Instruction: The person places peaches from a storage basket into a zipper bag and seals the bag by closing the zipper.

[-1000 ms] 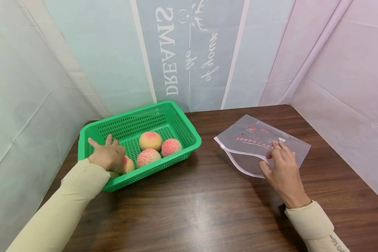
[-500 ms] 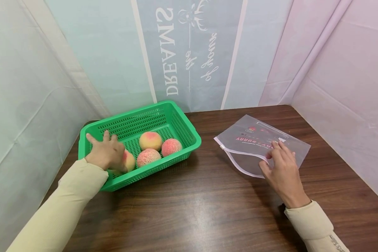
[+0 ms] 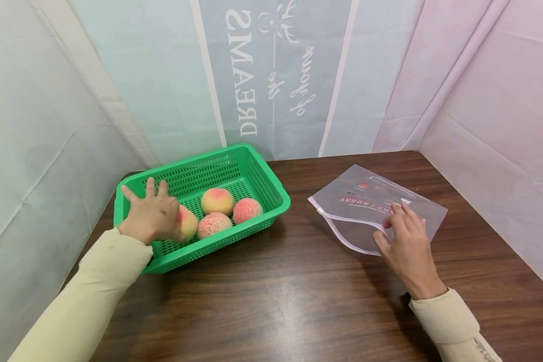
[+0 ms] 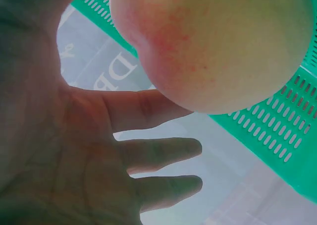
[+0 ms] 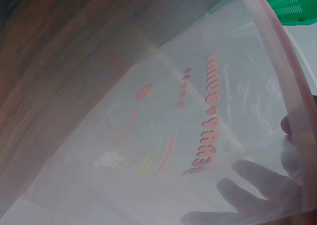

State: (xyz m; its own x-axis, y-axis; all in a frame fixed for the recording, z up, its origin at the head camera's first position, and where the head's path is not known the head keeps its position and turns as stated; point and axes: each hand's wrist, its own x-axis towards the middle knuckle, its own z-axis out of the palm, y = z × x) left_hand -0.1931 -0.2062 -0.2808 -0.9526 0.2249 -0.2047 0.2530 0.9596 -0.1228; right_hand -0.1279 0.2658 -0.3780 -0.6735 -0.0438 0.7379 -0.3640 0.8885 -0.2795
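Note:
Inside the green basket (image 3: 278, 203), my left hand (image 3: 150, 216) pinches a yellow and red peach (image 3: 188, 224) between thumb and index finger. The other fingers (image 4: 163, 153) stretch out apart from the peach in the left wrist view. Beside it in the basket are three more: a yellow-pink peach (image 3: 217, 201), a speckled pink peach (image 3: 214, 225) and a redder peach (image 3: 247, 210). At the right, my right hand (image 3: 407, 246) pinches the opening edge of a clear printed zip bag (image 3: 353, 188). The bag's mouth gapes, and fingers show through its film in the right wrist view.
Everything lies on a dark wood table (image 3: 271, 301). A printed curtain (image 3: 271, 75) hangs behind the table, with pale sheets (image 3: 502, 151) at both sides. The bag's white slider (image 3: 320, 211) sits at its left corner.
My left hand has risen slightly and shifted away from the basket's near wall, with the peach moving up in its grip. The right hand and the bag have stayed put.

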